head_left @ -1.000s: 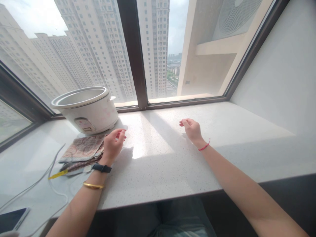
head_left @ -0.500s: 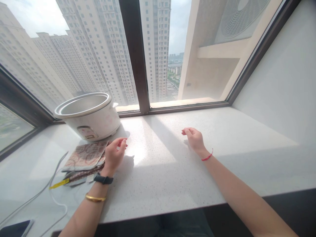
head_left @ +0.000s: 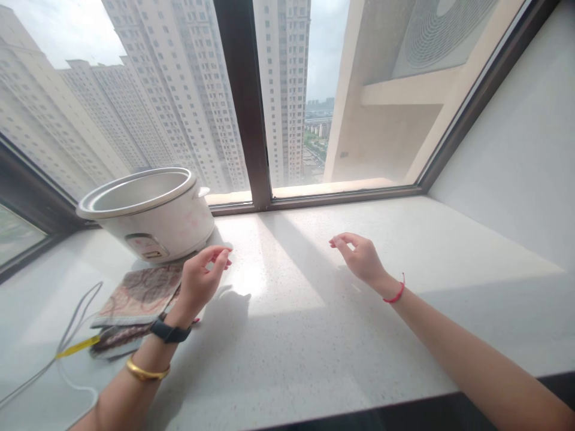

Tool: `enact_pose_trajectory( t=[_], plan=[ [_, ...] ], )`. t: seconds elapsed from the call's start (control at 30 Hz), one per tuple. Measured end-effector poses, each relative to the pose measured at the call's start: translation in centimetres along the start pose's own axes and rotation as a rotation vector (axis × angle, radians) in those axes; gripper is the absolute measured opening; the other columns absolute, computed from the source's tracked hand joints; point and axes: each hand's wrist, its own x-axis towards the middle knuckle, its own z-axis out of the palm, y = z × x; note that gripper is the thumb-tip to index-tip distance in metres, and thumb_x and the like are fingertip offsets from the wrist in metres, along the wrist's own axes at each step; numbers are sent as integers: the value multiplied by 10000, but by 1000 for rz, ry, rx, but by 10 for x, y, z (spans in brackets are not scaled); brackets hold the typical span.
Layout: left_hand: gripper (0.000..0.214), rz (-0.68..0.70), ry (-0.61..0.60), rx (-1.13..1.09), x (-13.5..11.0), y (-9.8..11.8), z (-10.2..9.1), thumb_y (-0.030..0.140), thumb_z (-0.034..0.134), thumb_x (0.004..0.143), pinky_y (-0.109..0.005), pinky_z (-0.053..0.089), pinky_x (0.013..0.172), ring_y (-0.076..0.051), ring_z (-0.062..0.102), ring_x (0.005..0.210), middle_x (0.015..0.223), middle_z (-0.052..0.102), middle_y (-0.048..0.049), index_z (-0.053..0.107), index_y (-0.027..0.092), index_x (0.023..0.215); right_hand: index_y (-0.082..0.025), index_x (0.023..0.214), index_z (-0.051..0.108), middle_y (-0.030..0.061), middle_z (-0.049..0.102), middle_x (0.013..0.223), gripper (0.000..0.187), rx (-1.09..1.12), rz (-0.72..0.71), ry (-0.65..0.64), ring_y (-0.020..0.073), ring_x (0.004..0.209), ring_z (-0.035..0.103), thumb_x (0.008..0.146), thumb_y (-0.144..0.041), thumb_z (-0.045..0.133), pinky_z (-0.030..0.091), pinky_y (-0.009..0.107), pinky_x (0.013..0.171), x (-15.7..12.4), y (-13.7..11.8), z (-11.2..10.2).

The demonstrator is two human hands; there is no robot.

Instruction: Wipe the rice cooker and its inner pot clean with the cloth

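Note:
My left hand [head_left: 202, 276] hovers above the white speckled sill, just right of a folded patterned cloth [head_left: 139, 290] and in front of a white rice cooker [head_left: 157, 230]. Its fingers are curled with the thumb close to the fingertips; I see nothing held. My right hand [head_left: 359, 256] is over the sill on the other side, thumb and fingers drawn together in a loose pinch, with no object visible in it. The rice cooker stands upright without a lid, its inner pot showing. Part of the cloth is hidden behind my left wrist.
A pale cable [head_left: 67, 359] with a yellow tag [head_left: 78, 346] lies at the left of the sill [head_left: 287, 347]. Dark window frames [head_left: 260, 120] border the back, and a white wall [head_left: 507, 149] rises on the right. The sill's front edge runs along the bottom.
The view has shifted, so the cooker and cloth sit farther left and the phone has left the picture. Both forearms have spread slightly outward; the fingers look about as curled as before.

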Motion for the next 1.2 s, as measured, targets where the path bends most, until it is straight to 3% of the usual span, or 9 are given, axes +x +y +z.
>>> enact_pose_trajectory(
  t=[0.07, 0.27, 0.6, 0.8, 1.03, 1.2],
  plan=[
    [252, 5, -1, 37, 4, -8, -1, 383, 598, 912, -251, 518, 616, -156, 678, 638, 692, 710, -12, 736, 172, 915, -218, 703, 707, 63, 765, 810, 342, -49, -28, 3, 242, 832, 716, 883, -444, 524, 495, 404, 873, -1, 6, -3],
    [278, -54, -7, 107, -9, -25, -3, 422, 590, 920, -264, 517, 636, -161, 679, 627, 695, 713, -5, 733, 184, 906, -224, 715, 719, 52, 761, 786, 357, -48, 108, 0, 255, 831, 713, 866, -480, 521, 489, 400, 846, -10, 25, -5],
    [255, 8, -6, 144, -16, -17, -5, 403, 601, 913, -253, 510, 596, -160, 687, 623, 691, 721, -5, 745, 195, 884, -241, 715, 721, 43, 758, 778, 369, -25, 80, -2, 254, 819, 711, 879, -509, 527, 447, 484, 997, -21, 18, -2],
    [248, -18, 25, 86, -19, -12, -6, 387, 603, 913, -247, 530, 612, -148, 675, 611, 675, 706, 0, 742, 185, 880, -229, 711, 730, 43, 745, 764, 350, 8, 71, 64, 239, 818, 699, 884, -482, 562, 505, 404, 878, -24, 15, -5],
    [227, -30, 46, 62, -20, -13, -5, 364, 606, 916, -244, 545, 620, -138, 672, 613, 675, 705, 4, 744, 185, 890, -219, 749, 747, 27, 709, 711, 307, 81, 84, 300, 216, 789, 690, 891, -446, 596, 520, 375, 828, -25, 20, -13],
    [214, -7, 50, 67, -20, -11, -4, 354, 608, 906, -244, 548, 593, -139, 672, 593, 658, 703, 8, 739, 189, 868, -214, 739, 741, 28, 697, 689, 315, 76, 63, 279, 204, 738, 683, 899, -445, 598, 530, 360, 765, -27, 18, -13]
  ],
)
